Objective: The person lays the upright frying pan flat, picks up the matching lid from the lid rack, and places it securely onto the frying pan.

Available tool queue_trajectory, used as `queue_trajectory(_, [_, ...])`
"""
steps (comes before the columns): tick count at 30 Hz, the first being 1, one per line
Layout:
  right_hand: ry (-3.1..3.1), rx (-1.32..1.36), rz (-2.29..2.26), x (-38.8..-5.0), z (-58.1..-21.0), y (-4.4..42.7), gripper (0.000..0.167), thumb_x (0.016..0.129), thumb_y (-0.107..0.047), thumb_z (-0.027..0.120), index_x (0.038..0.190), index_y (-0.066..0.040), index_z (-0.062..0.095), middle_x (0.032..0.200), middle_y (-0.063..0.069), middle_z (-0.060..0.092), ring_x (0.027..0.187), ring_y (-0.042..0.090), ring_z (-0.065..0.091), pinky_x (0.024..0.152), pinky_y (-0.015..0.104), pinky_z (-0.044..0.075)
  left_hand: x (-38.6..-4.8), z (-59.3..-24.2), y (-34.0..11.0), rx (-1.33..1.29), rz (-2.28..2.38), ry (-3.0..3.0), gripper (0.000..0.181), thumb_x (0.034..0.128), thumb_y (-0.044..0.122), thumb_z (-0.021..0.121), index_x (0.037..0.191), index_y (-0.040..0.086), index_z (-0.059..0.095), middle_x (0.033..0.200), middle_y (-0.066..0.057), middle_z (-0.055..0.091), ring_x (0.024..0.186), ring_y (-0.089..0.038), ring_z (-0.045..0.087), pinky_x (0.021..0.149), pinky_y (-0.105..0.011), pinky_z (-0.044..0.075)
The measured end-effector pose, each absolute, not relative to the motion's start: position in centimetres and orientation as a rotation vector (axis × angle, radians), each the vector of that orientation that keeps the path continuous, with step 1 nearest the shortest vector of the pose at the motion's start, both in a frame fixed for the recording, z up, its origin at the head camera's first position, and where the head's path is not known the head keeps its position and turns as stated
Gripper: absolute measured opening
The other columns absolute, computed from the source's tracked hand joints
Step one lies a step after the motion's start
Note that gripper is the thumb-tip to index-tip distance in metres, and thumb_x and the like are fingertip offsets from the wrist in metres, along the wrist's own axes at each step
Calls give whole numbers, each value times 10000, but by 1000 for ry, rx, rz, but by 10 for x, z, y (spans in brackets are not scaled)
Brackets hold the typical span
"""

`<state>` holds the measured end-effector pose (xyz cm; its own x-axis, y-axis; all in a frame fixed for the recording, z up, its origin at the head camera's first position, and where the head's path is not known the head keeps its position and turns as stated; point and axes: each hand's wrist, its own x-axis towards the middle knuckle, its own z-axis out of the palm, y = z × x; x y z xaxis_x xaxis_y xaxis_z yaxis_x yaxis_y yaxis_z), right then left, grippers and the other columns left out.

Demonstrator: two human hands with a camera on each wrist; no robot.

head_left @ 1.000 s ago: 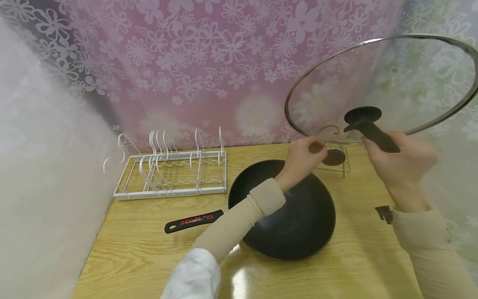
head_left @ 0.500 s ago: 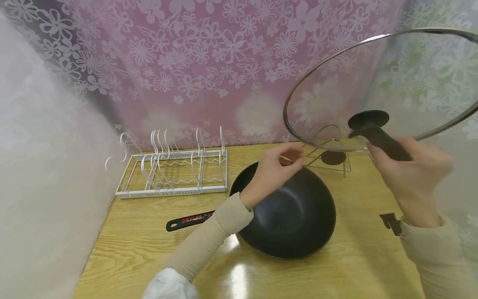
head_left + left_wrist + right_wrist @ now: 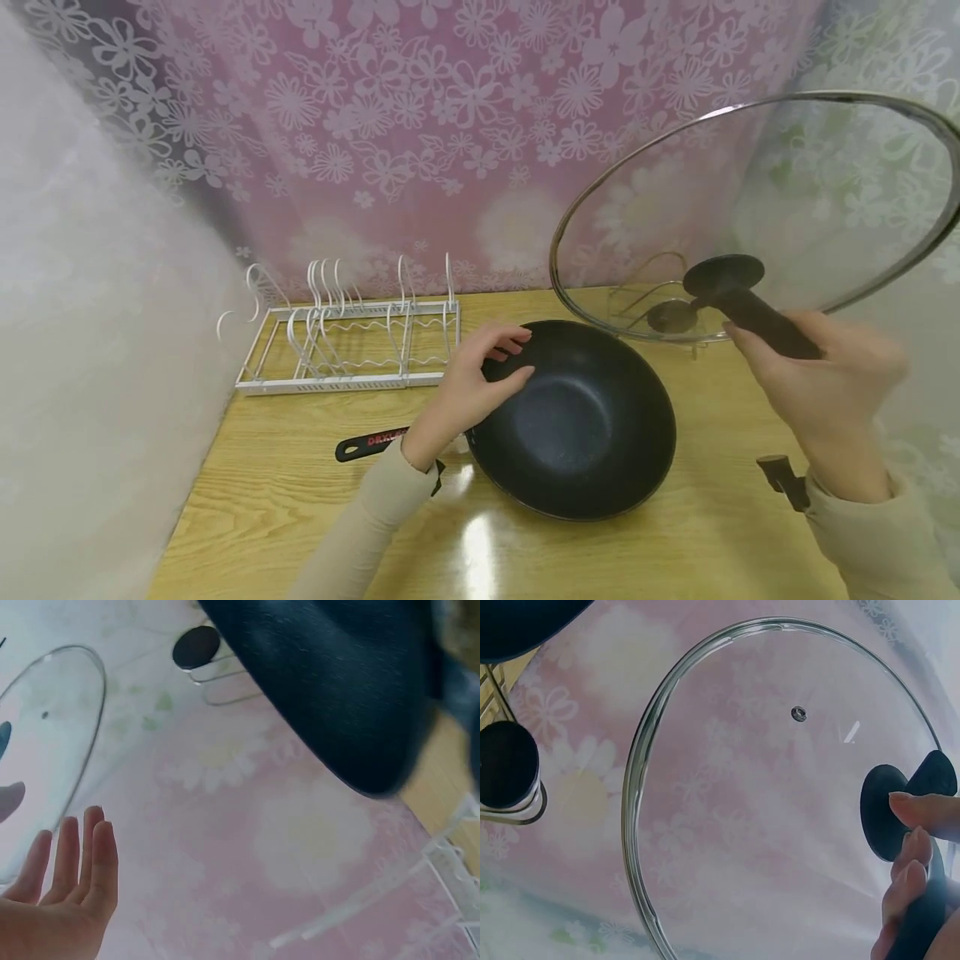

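My right hand grips the black handle of a large glass lid with a metal rim. The lid is raised and tilted at the right, its near edge passing in front of the wire stand. In the right wrist view, thumb and fingers wrap the handle, and a small steam vent shows in the glass. My left hand hovers by the left rim of a black wok, fingers bent loosely with nothing between them. The wok stands on the table, its black handle pointing left and partly hidden by my wrist.
A white wire rack with upright hooks stands at the back left of the wooden table. Behind the wok, a small wire stand with a dark round disc shows through the lid. A pink flowered curtain hangs at the back.
My left hand has moved left and toward me, away from the wire stand and lid, and its fingers have spread. The lid has dropped slightly, still in my right hand.
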<state>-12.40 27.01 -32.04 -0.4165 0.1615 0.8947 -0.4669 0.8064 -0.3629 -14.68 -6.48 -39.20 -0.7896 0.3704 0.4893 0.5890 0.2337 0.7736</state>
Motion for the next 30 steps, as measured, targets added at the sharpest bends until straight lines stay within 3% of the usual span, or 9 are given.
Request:
queue_trajectory(9, [-1905,304,745,-105,-325,259,643,736,-603,736,589,22,712,472,178,557,497,-179,374,579,15,253,-126,-420,-103,-855,-1391,-2421,517,867,153,785,1333,151,563,1265,5,586,1102,-211,572,899,-386,514])
queue_trajectory(17, [-1946,417,895,-92,-329,252,454,682,-405,856,680,36,749,554,47,660,542,-169,499,621,3,369,-121,-444,-133,-959,-1052,-2402,564,837,211,818,1322,91,555,1328,-84,547,1255,-233,514,1035,-369,449])
queue_trajectory(25, [-2044,449,879,-85,-327,244,617,755,-597,754,655,11,734,512,-62,592,416,-96,396,522,13,310,-117,-467,-156,-986,-795,-2409,625,764,263,874,1275,42,591,1316,-107,563,1201,-273,550,997,-421,471])
queue_trajectory(30, [-2069,461,944,-83,-327,240,529,738,-506,810,671,13,734,554,-119,603,418,-79,403,504,24,312,-115,-476,-167,-966,-724,-2445,577,868,470,746,1245,54,609,1283,-99,579,1173,-261,564,974,-436,478])
